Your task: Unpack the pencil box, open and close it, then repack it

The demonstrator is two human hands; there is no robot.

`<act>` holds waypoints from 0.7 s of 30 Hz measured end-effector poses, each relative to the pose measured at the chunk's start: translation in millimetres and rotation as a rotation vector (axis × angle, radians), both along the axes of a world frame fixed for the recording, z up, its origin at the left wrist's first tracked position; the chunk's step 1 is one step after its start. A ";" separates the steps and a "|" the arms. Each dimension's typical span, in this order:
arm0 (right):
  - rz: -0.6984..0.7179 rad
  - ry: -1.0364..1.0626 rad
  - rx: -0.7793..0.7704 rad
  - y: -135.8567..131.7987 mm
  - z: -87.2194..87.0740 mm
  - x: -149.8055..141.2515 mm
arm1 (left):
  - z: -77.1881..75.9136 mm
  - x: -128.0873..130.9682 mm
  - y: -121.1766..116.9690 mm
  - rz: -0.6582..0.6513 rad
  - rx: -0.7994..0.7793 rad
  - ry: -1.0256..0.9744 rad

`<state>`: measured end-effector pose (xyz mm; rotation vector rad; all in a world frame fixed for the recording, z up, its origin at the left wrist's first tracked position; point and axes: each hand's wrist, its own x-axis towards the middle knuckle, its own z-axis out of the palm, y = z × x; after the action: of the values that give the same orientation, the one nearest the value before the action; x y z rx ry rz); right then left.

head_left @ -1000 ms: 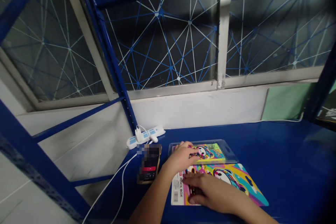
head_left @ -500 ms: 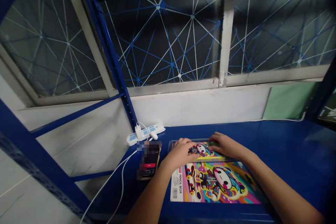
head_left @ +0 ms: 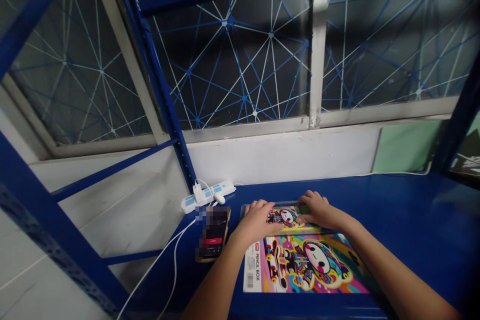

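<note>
A colourful pencil box (head_left: 287,216) with a cartoon character on its lid lies at the far side of a printed card (head_left: 318,265) marked PENCIL BOX. My left hand (head_left: 258,220) grips its left end, thumb along the near side and fingers over the far side. At the other end, my right hand (head_left: 318,210) holds the box in a similar way, thumb on top. A dark green patch shows beneath the right fingers; what it is I cannot tell. Clear edging, perhaps plastic packaging, shows behind the box. The hands cover both its ends.
A phone (head_left: 214,235) with a lit screen lies left of the card. Behind it are a white power strip (head_left: 206,196) and white cables (head_left: 175,260). Blue shelf posts (head_left: 165,80) frame the blue tabletop (head_left: 408,225), with windows behind.
The view has tilted slightly upward and shifted. Both hands stay on the pencil box, the right fingers and thumb having moved only a little.
</note>
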<state>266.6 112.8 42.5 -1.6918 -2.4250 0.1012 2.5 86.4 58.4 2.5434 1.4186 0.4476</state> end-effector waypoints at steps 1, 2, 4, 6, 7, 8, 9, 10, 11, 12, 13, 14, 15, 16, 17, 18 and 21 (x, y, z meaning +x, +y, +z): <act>-0.006 0.004 0.015 0.0 -0.3 -1.0 | -0.3 -0.2 0.3 0.010 0.006 0.006; -0.012 0.007 0.031 -0.3 -0.6 -1.9 | -0.5 -0.4 0.7 0.021 0.011 0.011; -0.012 0.015 0.055 -1.4 -1.2 -3.2 | -0.8 -0.8 1.5 0.040 0.022 0.020; 0.008 0.025 0.067 -2.6 -2.4 -3.7 | -0.6 -1.2 1.9 0.050 0.030 0.028; 0.020 0.030 0.069 -2.8 -3.4 -3.9 | -0.4 -1.5 1.9 0.051 0.033 0.031; 0.028 0.037 0.071 -2.6 -4.5 -4.2 | -0.1 -1.7 1.6 0.051 0.035 0.034; 0.030 0.044 0.073 -2.0 -5.7 -4.7 | 0.3 -2.0 1.3 0.049 0.037 0.037; 0.025 0.052 0.077 -1.1 -6.9 -5.5 | 0.7 -2.3 0.9 0.047 0.040 0.038; 0.019 0.061 0.082 0.1 -8.0 -6.4 | 1.1 -2.5 0.5 0.045 0.044 0.038; 0.012 0.074 0.088 1.3 -8.7 -7.4 | 1.4 -2.7 0.2 0.044 0.049 0.037; 0.008 0.089 0.095 2.2 -8.8 -8.2 | 1.6 -2.7 -0.1 0.042 0.055 0.035; 0.010 0.107 0.103 2.6 -8.3 -8.6 | 1.8 -2.7 -0.2 0.042 0.061 0.033; 0.017 0.129 0.110 2.5 -6.9 -8.6 | 1.9 -2.5 -0.2 0.041 0.069 0.030; 0.032 0.155 0.117 1.5 -4.8 -8.0 | 2.0 -2.4 -0.1 0.041 0.079 0.027; 0.052 0.185 0.124 -0.1 -1.8 -7.0 | 2.2 -2.3 0.1 0.041 0.090 0.024; 0.078 0.220 0.131 -2.4 1.7 -5.8 | 2.5 -2.2 0.3 0.042 0.102 0.021; 0.169 0.332 0.152 -11.5 13.7 -1.9 | 4.9 -3.2 1.4 0.057 0.148 0.010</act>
<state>264.7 101.2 56.2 -1.2894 -2.2567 0.1980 -0.7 87.8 63.2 2.6281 1.5178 0.5703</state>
